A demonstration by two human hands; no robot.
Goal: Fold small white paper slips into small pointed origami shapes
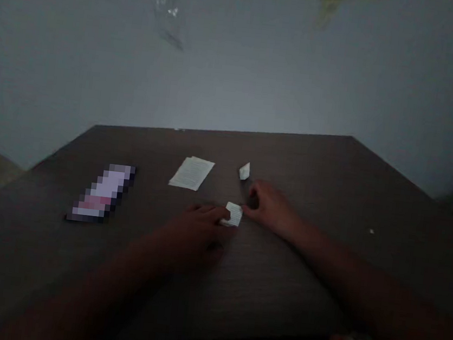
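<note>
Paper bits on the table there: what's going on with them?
A person is handling a small piece of printed paper on the table. The left hand has its fingers on it, while the right hand is at its right edge; whether it grips the paper is too dim to tell. Beyond them lie a small stack of larger sheets and a small creased scrap, neither in the hands.

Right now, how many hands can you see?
2. The left hand has a finger on the small folded paper; the right hand is by that paper's right edge. Some fingers are hidden, but I see no other hands.
</note>
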